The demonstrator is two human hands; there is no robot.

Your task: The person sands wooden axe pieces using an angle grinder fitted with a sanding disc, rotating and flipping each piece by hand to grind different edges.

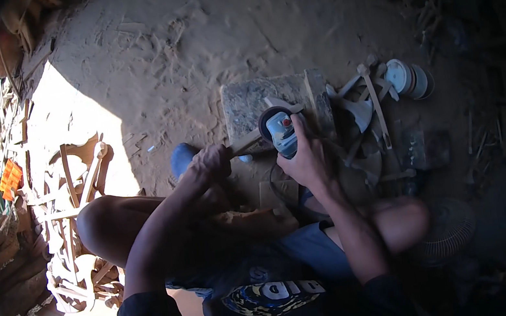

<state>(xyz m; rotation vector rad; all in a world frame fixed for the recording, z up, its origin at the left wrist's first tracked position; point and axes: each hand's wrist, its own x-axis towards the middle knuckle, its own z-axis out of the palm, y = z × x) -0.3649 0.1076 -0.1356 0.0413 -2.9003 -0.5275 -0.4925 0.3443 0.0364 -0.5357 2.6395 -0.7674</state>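
Observation:
My left hand is wrapped round the near end of a pale wooden piece. Its far end shows beyond the tool, over a worn rectangular block on the ground. In my right hand is an angle grinder with a light grey-blue body and a red button. The grinder's dark round disc lies over the middle of the wooden piece and hides that part. Whether the disc touches the wood or is spinning, I cannot tell.
Carved wooden pieces lie right of the block, near white round containers. More shaped wood is heaped in sunlight on the left. A fan stands by my right knee. Dusty ground stretches ahead.

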